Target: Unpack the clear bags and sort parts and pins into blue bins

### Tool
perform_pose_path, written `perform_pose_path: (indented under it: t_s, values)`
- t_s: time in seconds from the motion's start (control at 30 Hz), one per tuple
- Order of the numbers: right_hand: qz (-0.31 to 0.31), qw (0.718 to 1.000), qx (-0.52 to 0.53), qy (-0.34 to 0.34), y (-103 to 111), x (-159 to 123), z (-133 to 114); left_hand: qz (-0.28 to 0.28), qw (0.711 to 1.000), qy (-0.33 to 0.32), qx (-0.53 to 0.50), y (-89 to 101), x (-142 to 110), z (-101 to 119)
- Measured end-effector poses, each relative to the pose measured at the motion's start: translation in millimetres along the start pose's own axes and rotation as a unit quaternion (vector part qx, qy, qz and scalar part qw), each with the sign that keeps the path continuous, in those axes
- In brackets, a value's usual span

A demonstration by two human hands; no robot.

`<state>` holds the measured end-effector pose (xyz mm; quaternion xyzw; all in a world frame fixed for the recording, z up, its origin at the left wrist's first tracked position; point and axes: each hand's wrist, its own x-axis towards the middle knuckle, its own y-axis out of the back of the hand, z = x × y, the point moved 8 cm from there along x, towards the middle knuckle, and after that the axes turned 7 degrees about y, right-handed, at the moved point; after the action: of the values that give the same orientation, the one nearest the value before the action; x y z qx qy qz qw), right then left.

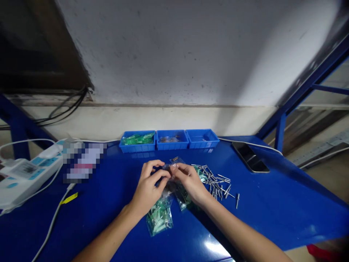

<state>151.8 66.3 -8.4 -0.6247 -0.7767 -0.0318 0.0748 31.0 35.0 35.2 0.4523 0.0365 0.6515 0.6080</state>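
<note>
1. Pinching a small clear bag, the right hand's fingers clamp its edge.
2. Left hand curls beside it; I cannot tell if those fingertips grip.
3. Below the fingers, green bags look filled; rightward, metal pins lie loose, seemingly left over.
4. Both forearms slant inward toward the fingers.

Room to pass lies over the table, right of the metal pins and nearer than the phone. Blue bins block the wall side, a green packet the gap between the forearms, a power strip the left.
</note>
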Motion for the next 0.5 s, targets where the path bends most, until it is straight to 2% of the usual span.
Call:
perform_pose_path:
  t_s: [0.1, 0.2, 0.27, 0.37, 0.43, 0.5]
  values:
    - [0.048, 0.996, -0.058, 0.047, 7.5, -0.4, -6.7, -0.009, 0.999, 0.041, 0.000, -2.3, -0.1, -6.9]
    - [0.061, 0.976, -0.158, 0.139, 9.4, -3.5, -23.5, -0.062, 0.986, 0.126, -0.085, -9.7, 1.2, -20.4]
    - [0.056, 0.954, -0.212, 0.202, 6.9, -7.6, -34.0, -0.102, 0.956, 0.211, -0.176, -17.9, -0.3, -32.0]
    - [0.036, 0.924, -0.265, 0.273, 0.3, -14.5, -43.0, -0.098, 0.904, 0.309, -0.279, -23.9, -3.8, -45.5]
    - [0.023, 0.918, -0.279, 0.280, -2.3, -15.8, -42.7, -0.077, 0.897, 0.318, -0.298, -22.6, -3.2, -48.2]
    - [0.027, 0.929, -0.271, 0.252, 0.0, -13.6, -39.3, -0.046, 0.913, 0.294, -0.278, -16.0, -0.9, -47.9]
